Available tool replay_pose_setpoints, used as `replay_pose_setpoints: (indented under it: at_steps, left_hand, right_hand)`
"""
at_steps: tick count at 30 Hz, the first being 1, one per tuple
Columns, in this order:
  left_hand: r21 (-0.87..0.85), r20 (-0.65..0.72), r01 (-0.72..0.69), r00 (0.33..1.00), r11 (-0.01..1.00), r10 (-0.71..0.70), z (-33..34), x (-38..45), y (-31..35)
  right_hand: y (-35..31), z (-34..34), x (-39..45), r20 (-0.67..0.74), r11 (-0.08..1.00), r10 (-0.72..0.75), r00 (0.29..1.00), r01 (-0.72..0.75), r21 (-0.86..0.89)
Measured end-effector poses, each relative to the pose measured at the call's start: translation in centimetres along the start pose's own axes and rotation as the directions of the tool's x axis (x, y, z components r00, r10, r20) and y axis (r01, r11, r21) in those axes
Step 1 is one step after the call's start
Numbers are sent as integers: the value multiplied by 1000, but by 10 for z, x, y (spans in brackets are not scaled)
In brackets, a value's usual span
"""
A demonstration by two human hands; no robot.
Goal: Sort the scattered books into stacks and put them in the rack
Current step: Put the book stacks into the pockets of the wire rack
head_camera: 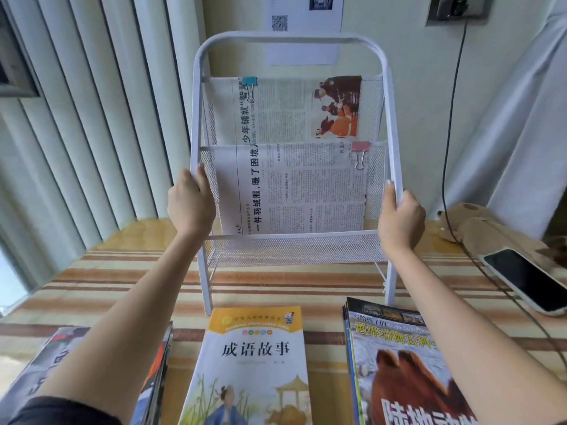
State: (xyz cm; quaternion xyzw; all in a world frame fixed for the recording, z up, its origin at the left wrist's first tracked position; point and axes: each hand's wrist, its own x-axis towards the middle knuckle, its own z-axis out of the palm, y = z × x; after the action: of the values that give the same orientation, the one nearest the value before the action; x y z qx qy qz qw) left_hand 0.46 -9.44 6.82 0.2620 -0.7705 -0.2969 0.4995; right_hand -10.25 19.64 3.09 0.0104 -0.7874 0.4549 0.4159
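A white metal mesh rack (291,44) stands upright on the striped table, with clipped newspapers (294,185) in its two upper pockets. My left hand (191,204) grips the rack's left post and my right hand (400,216) grips its right post. Three stacks of books lie along the near edge: a dark-covered stack (153,369) on the left under my forearm, a yellow storybook stack (254,363) in the middle, and a stack topped by a camel cover (402,369) on the right.
A phone (527,277) lies face up at the right with a black cable (451,148) running past it. A brown plush toy (472,225) sits behind it. Vertical blinds (76,118) hang at the left, and the wall stands close behind the rack.
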Motion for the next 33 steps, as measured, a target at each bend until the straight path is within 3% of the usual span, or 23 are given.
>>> replay_pose_setpoints:
  at_steps: [11, 15, 18, 20, 22, 25, 27, 29, 30, 31, 33]
  left_hand:
    - [100, 29, -63, 998, 993, 60, -7, -7, -1]
    - [160, 49, -117, 993, 980, 111, -12, -11, -3]
    - [159, 137, -124, 985, 979, 102, -18, -16, -5]
    - [144, 210, -103, 975, 984, 71, -24, -24, -10]
    - [144, 193, -76, 980, 987, 47, -33, -43, -18]
    - [95, 159, 5, 987, 995, -20, -55, -89, -30]
    - [37, 311, 72, 947, 997, -80, -66, -123, -46]
    - [-26, 481, 170, 866, 985, -137, -76, -153, -60]
    - [-25, 529, 220, 831, 975, -173, -80, -164, -66]
    - [1, 568, 261, 794, 965, -215, -84, -172, -69]
    - [119, 635, 317, 704, 941, -317, -88, -181, -73]
  right_hand:
    - [4, -2, -7, -14, 991, -37, 999, 35, -131]
    - [-2, 0, -18, -37, 995, 42, 998, -45, -86]
    - [-17, -5, -36, -21, 988, 132, 991, -133, -80]
    - [-29, -14, -53, -53, 997, 54, 997, -57, -56]
    - [-41, -25, -78, -37, 998, -57, 998, 58, 31]
    - [-56, -43, -130, 196, 985, -140, 971, 117, 124]
    - [-62, -53, -167, 505, 997, -26, 863, -14, 74]
    - [-65, -61, -197, 753, 962, 184, 632, -273, -5]
    - [-65, -64, -209, 807, 931, 245, 537, -364, -40]
    - [-64, -65, -219, 832, 912, 269, 485, -405, -59]
    - [-61, -68, -230, 848, 883, 298, 439, -464, -70]
